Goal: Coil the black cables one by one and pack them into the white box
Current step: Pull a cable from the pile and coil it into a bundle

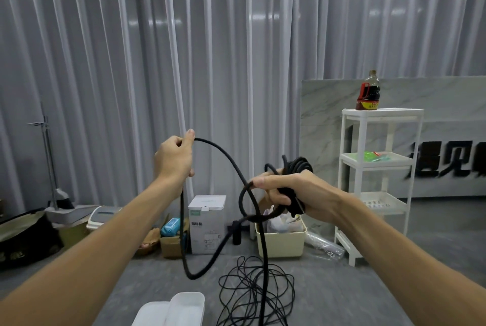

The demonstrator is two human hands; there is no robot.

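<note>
Pale grey curtains [184, 49] are hanging in folds across the whole back of the room, and a grey floor [342, 294] is stretching out below both raised arms. The left hand [173, 158] is curling its fingers around a thick black cable [228, 158], pinching it near the thumb at the top of an arch. From that hand the cable is arching over to the right hand [286, 193], while another length is dropping straight below the left hand, bending into a low loop and rising toward the right hand. The right hand is gripping a bundle of coiled turns [299, 168] of the same cable, the turns sticking out above and behind its knuckles, with 1 small loop hanging just left of its thumb. Below the right hand, a thinner black cable [256, 294] is lying on the floor in a loose tangle of loops. Below and between the 2 hands, at the bottom edge, the white box [181, 310] is sitting open, only partly in view. Farther beyond the right hand, a cream bin [282, 243] is standing on the floor, and a white shelf rack [378, 181] to its right is carrying a dark sauce bottle [368, 93] on top. Beyond the left hand a white carton [207, 223] is standing by the curtains.
</note>
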